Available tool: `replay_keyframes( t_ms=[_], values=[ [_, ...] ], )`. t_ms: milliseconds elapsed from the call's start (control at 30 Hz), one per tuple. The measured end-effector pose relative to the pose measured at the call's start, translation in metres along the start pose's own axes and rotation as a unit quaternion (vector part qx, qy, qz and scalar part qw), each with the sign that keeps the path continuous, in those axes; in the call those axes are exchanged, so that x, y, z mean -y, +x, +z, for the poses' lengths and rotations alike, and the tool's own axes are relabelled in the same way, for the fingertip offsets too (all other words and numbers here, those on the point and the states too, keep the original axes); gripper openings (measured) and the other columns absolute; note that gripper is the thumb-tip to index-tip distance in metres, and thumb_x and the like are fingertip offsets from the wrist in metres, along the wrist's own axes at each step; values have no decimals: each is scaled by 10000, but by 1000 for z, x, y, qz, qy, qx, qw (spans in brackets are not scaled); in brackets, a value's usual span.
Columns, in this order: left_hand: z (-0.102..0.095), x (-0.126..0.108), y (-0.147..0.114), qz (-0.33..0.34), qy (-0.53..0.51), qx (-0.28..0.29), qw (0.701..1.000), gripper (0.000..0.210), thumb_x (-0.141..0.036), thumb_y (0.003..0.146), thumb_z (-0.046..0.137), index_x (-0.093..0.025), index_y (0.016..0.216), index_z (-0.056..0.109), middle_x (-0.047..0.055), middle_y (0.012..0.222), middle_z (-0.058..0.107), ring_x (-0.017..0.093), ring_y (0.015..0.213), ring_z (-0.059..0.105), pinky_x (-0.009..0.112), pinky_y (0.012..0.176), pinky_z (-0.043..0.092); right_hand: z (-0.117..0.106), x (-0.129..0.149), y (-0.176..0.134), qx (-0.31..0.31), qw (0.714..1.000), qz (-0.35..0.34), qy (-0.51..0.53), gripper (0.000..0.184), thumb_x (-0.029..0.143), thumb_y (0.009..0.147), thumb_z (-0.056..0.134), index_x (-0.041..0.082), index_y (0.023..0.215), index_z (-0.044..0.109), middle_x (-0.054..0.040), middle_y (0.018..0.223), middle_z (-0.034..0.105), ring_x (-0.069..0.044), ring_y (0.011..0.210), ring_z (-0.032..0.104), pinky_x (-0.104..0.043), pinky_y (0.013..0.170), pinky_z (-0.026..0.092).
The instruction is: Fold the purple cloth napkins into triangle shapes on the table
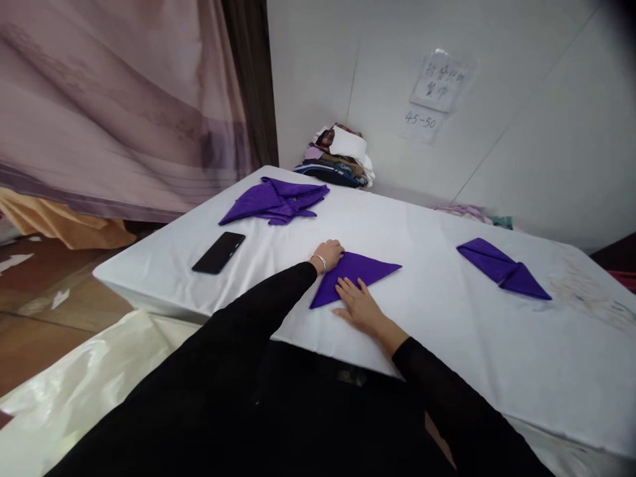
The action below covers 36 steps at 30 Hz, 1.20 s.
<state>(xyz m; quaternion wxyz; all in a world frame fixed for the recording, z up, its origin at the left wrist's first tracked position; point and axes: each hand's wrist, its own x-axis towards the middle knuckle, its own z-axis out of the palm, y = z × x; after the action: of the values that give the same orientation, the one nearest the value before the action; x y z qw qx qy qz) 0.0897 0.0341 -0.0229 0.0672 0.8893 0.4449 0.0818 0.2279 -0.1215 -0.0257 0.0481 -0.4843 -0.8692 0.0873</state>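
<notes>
A purple cloth napkin [365, 266], folded into a triangle, lies on the white-covered table in front of me. My left hand [328, 255], with a silver bracelet at the wrist, rests on its upper left corner, fingers slightly bent and close together. Across the lower edge, my right hand [362, 307] lies flat with its fingers spread on the cloth. To the right is another folded purple napkin [501, 266] with a pointed end. At the far left, a loose heap of purple cloth [275, 200] lies crumpled.
A black phone [219, 252] lies on the white tablecloth [427, 344], left of my arm. Behind the table's far edge is a pile of folded clothes [338, 158]. A handwritten paper sign [437, 83] hangs on the wall. A pinkish curtain [114, 99] hangs at left.
</notes>
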Motion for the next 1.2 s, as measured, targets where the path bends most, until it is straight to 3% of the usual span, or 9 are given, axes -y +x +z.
replay_keyframes(
  t_ms=[233,367,467,567,667,833,1000,1133,1200],
  values=[
    [7,0,-3,21,17,-13,1000,307,-206,906,346,-213,1091,590,90,1166,526,228,1095,431,360,895,347,10,58,11,10,993,-98,57,746,614,876,292,109,1424,246,-125,1483,226,-252,1375,145,-433,1118,72],
    [7,1,-1,31,28,-19,999,300,-189,901,350,-199,1071,597,99,1143,532,230,1079,440,358,868,363,7,93,7,31,975,-201,89,738,617,864,337,154,1428,227,-95,1469,281,-195,1373,165,-376,1127,65],
    [5,3,1,38,35,-21,998,285,-192,896,365,-190,1041,611,101,1106,548,230,1057,458,353,846,383,3,100,3,6,963,-244,112,674,568,886,359,168,1417,247,-73,1461,308,-164,1371,172,-355,1126,67],
    [4,6,6,39,36,-18,998,267,-194,881,400,-181,1019,627,99,1082,564,226,1028,482,348,836,403,-2,77,-2,-54,973,-188,124,559,475,916,381,150,1369,347,-84,1417,388,-174,1354,225,-389,1122,74],
    [3,10,13,29,27,-13,999,258,-207,869,432,-193,1020,640,82,1080,580,213,1015,501,332,856,412,-7,37,-10,-93,986,-78,119,452,382,922,401,167,1319,428,-83,1362,464,-190,1325,294,-431,1108,125],
    [2,12,17,-3,4,-19,1000,250,-223,852,467,-210,1019,652,58,1072,606,202,1014,531,312,878,426,-14,-13,-7,-111,988,74,72,481,387,915,398,146,1330,423,-116,1398,409,-230,1335,277,-464,1095,163],
    [3,-7,5,-28,7,-55,998,327,-162,833,446,-164,1122,599,107,1215,558,243,1137,484,375,937,408,-10,-26,14,-70,991,108,42,640,520,893,379,113,1384,333,-147,1461,281,-270,1370,165,-493,1097,119],
    [17,-25,-11,80,5,-53,995,387,-202,882,371,-149,1238,514,92,1372,448,211,1293,346,360,1061,293,-1,-25,20,-51,993,99,51,673,535,896,349,115,1414,263,-148,1464,275,-279,1370,155,-504,1093,114],
    [25,-26,-17,94,1,-34,995,425,-277,909,327,-122,1277,475,108,1403,412,229,1326,298,387,1078,267,3,-25,19,-52,993,91,53,665,529,900,342,124,1419,249,-142,1458,292,-270,1371,154,-496,1094,116]
  ],
)
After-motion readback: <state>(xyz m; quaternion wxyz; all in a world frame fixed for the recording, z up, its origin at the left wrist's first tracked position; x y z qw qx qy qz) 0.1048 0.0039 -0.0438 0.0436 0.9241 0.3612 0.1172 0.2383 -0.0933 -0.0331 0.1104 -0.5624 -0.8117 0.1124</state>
